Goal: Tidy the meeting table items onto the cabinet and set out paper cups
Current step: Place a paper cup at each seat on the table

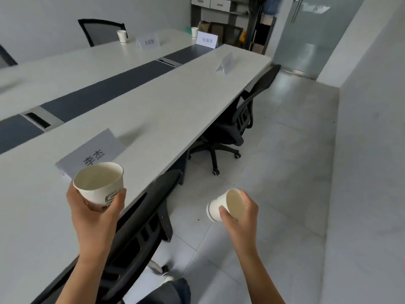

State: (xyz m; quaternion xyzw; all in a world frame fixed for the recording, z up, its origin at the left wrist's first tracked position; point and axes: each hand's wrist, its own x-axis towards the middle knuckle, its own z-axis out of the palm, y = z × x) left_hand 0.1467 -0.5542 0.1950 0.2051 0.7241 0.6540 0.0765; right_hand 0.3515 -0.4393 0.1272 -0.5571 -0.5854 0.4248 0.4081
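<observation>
Both forearms reach forward from the bottom of the view, each hand closed around one paper cup. Left hand point(96, 207) grips a printed paper cup point(99, 185) by its lower wall, mouth up and slightly tilted, held above the near edge of the meeting table point(175, 102) just in front of the nearest name card point(92, 152); it has not been set down. Right hand point(238, 212) wraps a plain white cup point(223, 206) lying nearly on its side, mouth turned toward the camera, carried over the floor clear of the table. Progress appears partial: two cups already stand at the far seats, one point(121, 36) by the far chair point(100, 31) and another point(194, 32) beside a further card point(206, 41), while the near-side places, including a tent card point(225, 63) further along, show no cup. Apart from cards and cups the tabletop carries nothing; the cabinet cannot be identified with certainty.
</observation>
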